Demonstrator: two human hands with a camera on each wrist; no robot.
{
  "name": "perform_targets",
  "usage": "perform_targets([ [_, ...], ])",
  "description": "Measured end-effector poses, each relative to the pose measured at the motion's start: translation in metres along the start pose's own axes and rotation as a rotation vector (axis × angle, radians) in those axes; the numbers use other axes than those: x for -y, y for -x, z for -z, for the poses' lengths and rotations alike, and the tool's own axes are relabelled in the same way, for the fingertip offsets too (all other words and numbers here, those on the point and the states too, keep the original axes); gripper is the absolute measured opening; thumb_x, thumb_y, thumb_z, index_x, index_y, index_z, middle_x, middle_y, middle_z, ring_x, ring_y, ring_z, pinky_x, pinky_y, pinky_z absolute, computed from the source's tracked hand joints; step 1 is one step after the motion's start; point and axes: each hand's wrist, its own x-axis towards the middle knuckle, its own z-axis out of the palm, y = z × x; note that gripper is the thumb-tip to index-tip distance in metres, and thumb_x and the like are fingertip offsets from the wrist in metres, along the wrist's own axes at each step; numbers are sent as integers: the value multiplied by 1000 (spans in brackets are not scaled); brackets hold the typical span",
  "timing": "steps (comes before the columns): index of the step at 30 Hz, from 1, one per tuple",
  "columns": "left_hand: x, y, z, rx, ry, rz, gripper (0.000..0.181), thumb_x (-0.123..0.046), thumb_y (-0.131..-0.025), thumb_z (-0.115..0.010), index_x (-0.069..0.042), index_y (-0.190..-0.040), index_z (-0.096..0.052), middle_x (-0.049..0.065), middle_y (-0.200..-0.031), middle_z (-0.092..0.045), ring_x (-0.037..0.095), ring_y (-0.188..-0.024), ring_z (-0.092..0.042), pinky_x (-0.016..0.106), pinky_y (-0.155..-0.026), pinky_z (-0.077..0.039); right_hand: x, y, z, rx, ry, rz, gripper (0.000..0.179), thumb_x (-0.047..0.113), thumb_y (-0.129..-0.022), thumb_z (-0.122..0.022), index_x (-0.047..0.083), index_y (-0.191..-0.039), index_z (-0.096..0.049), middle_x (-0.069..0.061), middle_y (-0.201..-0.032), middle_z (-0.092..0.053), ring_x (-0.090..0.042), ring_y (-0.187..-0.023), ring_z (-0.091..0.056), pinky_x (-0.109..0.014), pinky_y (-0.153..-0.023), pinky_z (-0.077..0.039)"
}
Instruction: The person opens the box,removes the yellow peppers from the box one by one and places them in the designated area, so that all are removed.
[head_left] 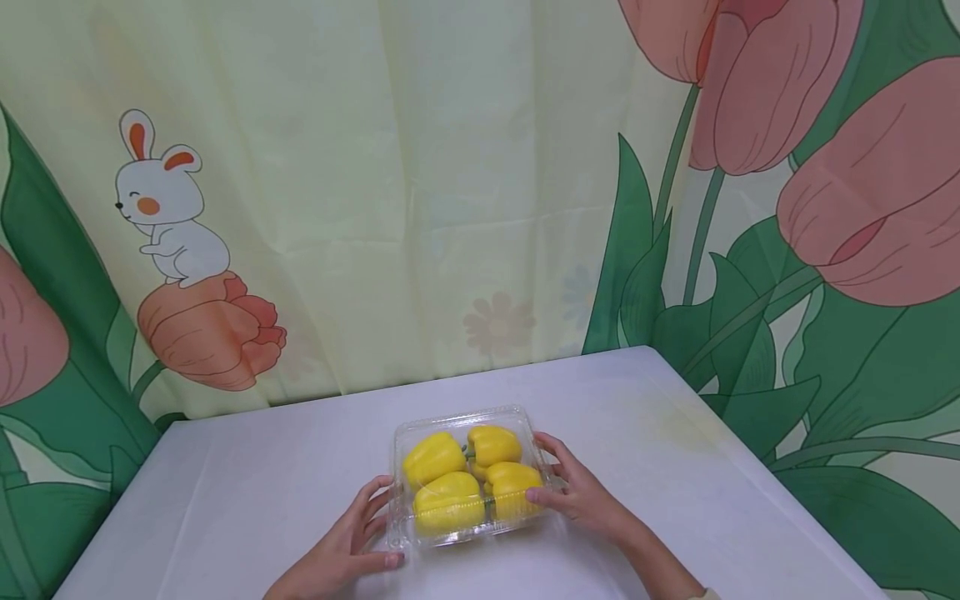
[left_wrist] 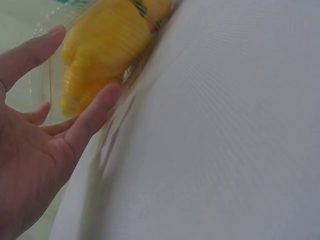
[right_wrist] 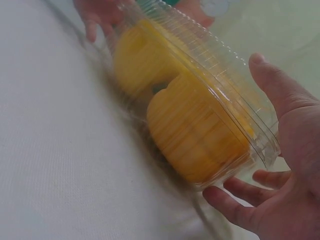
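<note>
A clear plastic box [head_left: 442,423] sits toward the near side of the white table [head_left: 262,467], a little right of the table's left-to-right middle, between the two hands. Four yellow peppers show inside: near left [head_left: 450,502], far left [head_left: 435,458], far right [head_left: 497,447] and near right [head_left: 513,489], with bits of green stem between them. Whether the box bears fully on the table or is slightly raised, I cannot tell.

The left hand [head_left: 343,533] is spread wide at the box's left side, thumb at the near left corner, fingers farther along; it has no grip closed round the box. The right hand [head_left: 588,500] is also well spread at the right side, its thumb by the near right part of the box and its fingers along the right wall; how firmly it bears on the plastic cannot be told.

Behind the table hangs a pale curtain [head_left: 465,125], printed with a white rabbit [head_left: 176,200] at left and large pink tulips [head_left: 757,100] at right.
</note>
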Motion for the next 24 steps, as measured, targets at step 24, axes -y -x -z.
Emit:
perform_targets([
  [24, 1, 4, 1, 52, 33, -9, 74, -27, -91, -66, -24, -147, -18, 16, -163, -5, 51, -145, -8, 71, -110, -20, 4, 2, -1, -14, -3, -19, 82, 42, -83, -73, 26, -149, -27, -10, -158, -26, -33, -130, -45, -57, -100, -47],
])
